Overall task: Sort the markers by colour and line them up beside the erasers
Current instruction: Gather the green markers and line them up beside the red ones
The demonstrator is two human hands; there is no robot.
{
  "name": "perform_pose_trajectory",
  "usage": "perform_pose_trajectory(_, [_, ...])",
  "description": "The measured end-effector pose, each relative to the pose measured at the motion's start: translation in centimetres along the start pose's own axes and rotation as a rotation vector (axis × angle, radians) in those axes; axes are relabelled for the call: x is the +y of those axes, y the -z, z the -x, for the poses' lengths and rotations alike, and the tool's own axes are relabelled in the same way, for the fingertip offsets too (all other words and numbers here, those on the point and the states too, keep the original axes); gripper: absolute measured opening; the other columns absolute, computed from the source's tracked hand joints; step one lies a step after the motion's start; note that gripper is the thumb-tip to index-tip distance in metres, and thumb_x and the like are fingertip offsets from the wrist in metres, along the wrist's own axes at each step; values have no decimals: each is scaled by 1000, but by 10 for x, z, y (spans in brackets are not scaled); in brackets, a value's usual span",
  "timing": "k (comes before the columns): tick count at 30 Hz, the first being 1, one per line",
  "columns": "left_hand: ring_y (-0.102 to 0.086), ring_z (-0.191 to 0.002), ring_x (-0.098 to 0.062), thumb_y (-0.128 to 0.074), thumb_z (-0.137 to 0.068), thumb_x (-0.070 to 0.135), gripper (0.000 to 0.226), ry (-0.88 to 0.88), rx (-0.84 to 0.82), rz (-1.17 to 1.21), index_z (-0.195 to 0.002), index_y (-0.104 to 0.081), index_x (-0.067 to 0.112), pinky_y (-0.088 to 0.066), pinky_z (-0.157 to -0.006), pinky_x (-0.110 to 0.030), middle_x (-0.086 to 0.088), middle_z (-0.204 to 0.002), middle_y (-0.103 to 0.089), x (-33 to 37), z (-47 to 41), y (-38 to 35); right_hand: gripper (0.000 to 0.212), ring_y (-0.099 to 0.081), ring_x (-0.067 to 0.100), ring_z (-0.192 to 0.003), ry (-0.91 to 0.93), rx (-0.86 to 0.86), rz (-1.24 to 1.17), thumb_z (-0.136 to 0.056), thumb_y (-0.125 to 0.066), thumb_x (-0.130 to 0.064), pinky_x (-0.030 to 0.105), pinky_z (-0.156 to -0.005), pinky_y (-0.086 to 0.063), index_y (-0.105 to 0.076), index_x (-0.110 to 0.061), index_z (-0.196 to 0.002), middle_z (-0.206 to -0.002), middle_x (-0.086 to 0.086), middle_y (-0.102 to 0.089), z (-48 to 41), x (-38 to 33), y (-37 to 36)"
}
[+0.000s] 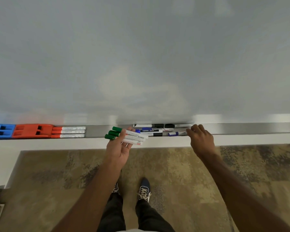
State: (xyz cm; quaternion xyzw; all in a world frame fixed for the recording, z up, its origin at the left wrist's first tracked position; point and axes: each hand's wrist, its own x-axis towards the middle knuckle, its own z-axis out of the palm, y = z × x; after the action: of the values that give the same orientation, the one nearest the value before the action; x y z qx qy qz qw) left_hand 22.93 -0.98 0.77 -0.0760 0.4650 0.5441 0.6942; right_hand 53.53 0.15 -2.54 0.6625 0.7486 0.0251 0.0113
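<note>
Holding three green markers (pixel 126 135), the left hand (pixel 120 149) is palm up with its fingers curled under the white barrels; the green caps point left and the bundle hangs just in front of the metal tray (pixel 241 128) under the whiteboard (pixel 141 56). Right hand (pixel 200 138): knuckles up at the tray's front edge, fingertips bent down onto the loose pile; whether they grip anything cannot be told. Loose pile, tray centre: blue markers (pixel 149 130) and black markers (pixel 157 125) lying mixed and roughly lengthwise, one short blue-capped marker (pixel 175 133) tilted just beside the right fingertips. Tray, far left: blue eraser (pixel 2 131), touching an orange eraser (pixel 32 130) on its right. Directly against the orange eraser: three red markers (pixel 68 131), parallel, stacked front to back, caps toward the eraser. A bare stretch of tray lies between the red row and the left hand. Below: patterned brown carpet (pixel 182 164), dark trousers and two dark lace-up shoes (pixel 144 190).
</note>
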Motion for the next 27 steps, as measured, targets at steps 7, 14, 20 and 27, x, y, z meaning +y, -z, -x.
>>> perform_pose_trajectory(7, [-66, -109, -36, -61, -90, 5, 17, -16, 42, 14, -105, -53, 6, -53, -93, -51, -20, -102, -73, -10, 3, -6, 39, -59, 32, -95, -19, -14, -58, -70, -68, 12, 40, -64, -52, -71, -8, -103, -100, 11, -68, 0, 2, -8])
perform_pose_trajectory(14, [-64, -110, -38, -65, -88, 5, 25, -20, 121, 113, -110, -54, 4, -52, -93, -51, -21, -114, -67, -1, 3, 0, 19, -67, 20, -88, -426, 6, -995, -93, -65, -14, 18, -69, -51, -73, -12, -110, -103, 3, -72, -5, -68, 22])
perform_pose_trajectory(20, [-65, -109, -38, -65, -89, 8, 38, -99, 146, 77, -124, -53, 2, -56, -89, -51, -21, -120, -66, 7, 2, 7, 32, -70, 22, -99, -462, -397, -1665, -98, -59, -26, 40, -85, -60, -61, -17, -128, -113, 6, -70, -4, -157, 48])
perform_pose_trajectory(27, [-68, -95, -33, -59, -93, 8, 10, -179, 54, 69, -102, -61, 4, -61, -71, -41, -17, -101, -70, 25, -2, 20, 35, -70, 20, -99, -521, -350, -1689, -97, -60, -16, 38, -84, -60, -58, -10, -131, -118, 9, -66, -15, -212, 53])
